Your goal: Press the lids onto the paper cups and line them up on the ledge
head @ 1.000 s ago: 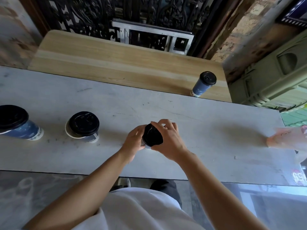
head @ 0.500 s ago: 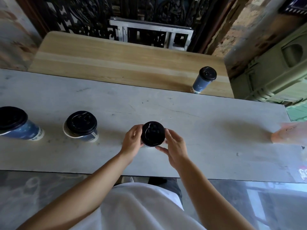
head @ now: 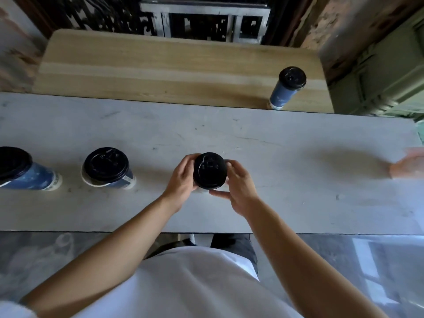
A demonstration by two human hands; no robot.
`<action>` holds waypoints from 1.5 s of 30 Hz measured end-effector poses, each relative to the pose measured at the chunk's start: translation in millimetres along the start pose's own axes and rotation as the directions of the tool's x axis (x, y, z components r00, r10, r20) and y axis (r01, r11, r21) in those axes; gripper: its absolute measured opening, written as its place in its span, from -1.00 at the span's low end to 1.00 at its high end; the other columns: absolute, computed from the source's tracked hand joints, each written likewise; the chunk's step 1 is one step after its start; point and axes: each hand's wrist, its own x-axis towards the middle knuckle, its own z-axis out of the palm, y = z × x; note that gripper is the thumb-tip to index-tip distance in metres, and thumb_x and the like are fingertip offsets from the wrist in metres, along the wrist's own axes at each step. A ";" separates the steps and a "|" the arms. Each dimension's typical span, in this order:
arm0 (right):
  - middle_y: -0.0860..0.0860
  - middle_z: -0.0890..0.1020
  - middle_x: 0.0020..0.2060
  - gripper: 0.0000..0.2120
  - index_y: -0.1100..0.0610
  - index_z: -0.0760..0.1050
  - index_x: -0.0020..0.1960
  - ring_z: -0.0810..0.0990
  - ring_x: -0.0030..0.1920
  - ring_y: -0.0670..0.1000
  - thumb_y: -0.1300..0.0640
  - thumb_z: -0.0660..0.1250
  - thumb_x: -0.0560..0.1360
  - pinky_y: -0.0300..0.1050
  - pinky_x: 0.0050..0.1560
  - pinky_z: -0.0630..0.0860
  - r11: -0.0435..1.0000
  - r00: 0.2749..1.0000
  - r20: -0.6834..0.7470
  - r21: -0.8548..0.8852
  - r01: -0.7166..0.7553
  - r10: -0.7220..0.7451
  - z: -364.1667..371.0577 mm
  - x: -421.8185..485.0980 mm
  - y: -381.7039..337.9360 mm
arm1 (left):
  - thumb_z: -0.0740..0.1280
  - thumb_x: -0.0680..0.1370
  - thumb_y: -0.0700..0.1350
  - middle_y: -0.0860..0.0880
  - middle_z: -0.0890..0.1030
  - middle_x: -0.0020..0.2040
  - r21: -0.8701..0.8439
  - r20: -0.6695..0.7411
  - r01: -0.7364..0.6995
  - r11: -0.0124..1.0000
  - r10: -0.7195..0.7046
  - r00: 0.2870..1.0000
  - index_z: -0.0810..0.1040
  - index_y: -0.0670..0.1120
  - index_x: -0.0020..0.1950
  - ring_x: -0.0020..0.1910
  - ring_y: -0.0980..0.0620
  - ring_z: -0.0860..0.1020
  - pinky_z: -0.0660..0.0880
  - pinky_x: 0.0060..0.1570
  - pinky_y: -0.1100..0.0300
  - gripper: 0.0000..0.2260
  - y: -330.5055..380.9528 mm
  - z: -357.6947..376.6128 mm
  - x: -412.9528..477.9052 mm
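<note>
A paper cup with a black lid (head: 209,170) stands on the grey stone ledge (head: 286,171) right in front of me. My left hand (head: 181,180) wraps its left side. My right hand (head: 237,184) cups its right side, thumb under the lid's near rim. The cup's body is almost hidden under the lid and my fingers. Two more blue lidded cups stand to the left on the ledge: one (head: 107,168) close by and one (head: 18,168) at the frame's left edge. Another lidded blue cup (head: 288,88) stands on the wooden table beyond.
The wooden table (head: 160,72) lies behind the ledge, below a dark ornate grille. Another person's hand (head: 408,166) rests on the ledge at the far right. A green crate-like box (head: 390,72) sits at the right. Glass panels lie below the ledge's near edge.
My right hand has come off the top of the lid and now sits at the cup's right side. The lid, tilted earlier, now lies flat on the cup.
</note>
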 end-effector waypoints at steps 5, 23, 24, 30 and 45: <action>0.12 0.62 0.20 -0.78 0.15 0.59 0.20 0.59 0.16 0.14 0.06 0.28 0.65 0.18 0.06 0.66 0.990 0.998 0.019 0.129 -0.060 0.058 -0.1 -4.4 -0.4 | 0.10 0.74 -0.08 0.23 0.67 0.01 -0.075 -0.041 0.037 0.997 -0.041 0.998 0.57 0.09 0.11 0.02 0.31 0.62 0.64 -0.21 0.22 -0.75 0.4 -6.2 -3.4; 0.00 0.71 0.09 -0.72 0.04 0.63 0.19 0.63 0.21 0.10 -0.04 0.20 0.68 0.17 -0.02 0.68 0.996 1.000 0.014 0.093 -0.010 0.008 -4.2 -0.6 8.4 | 0.23 0.67 0.10 -0.09 0.63 0.06 -0.012 -0.145 0.056 0.998 -0.057 0.988 0.48 -0.04 -0.02 0.05 -0.02 0.66 0.66 -0.21 0.08 -0.77 -8.5 -4.8 -0.6; 0.01 0.70 0.10 -0.72 0.04 0.63 0.19 0.63 0.21 0.10 -0.04 0.19 0.68 0.18 -0.03 0.68 0.997 1.000 0.013 0.075 -0.001 0.000 -4.3 -0.6 8.7 | 0.23 0.68 0.08 -0.07 0.63 0.05 -0.017 -0.129 0.043 0.999 -0.044 0.991 0.48 -0.03 -0.01 0.04 0.02 0.66 0.65 -0.20 0.10 -0.79 -9.0 -5.9 -1.0; 0.09 0.66 0.12 -0.71 0.05 0.60 0.20 0.62 0.19 0.10 -0.01 0.15 0.69 0.23 -0.13 0.69 0.995 0.995 -0.039 -0.049 0.086 -0.088 -1.9 2.3 12.8 | 0.13 0.73 -0.08 0.11 0.63 0.03 0.022 -0.037 -0.095 0.995 0.096 0.995 0.52 0.01 0.12 -0.03 0.31 0.62 0.68 -0.13 0.11 -0.83 -10.6 -7.3 3.7; 0.20 0.60 0.26 -0.76 0.16 0.59 0.24 0.54 0.31 0.26 0.08 0.27 0.66 0.14 0.28 0.56 0.984 0.999 -0.037 0.177 0.001 0.006 2.0 -13.0 7.9 | 0.14 0.70 -0.04 0.11 0.63 0.14 -0.140 -0.132 0.046 0.989 -0.064 0.989 0.60 0.13 0.09 0.16 0.16 0.59 0.69 -0.10 -0.01 -0.77 -3.2 1.8 -4.2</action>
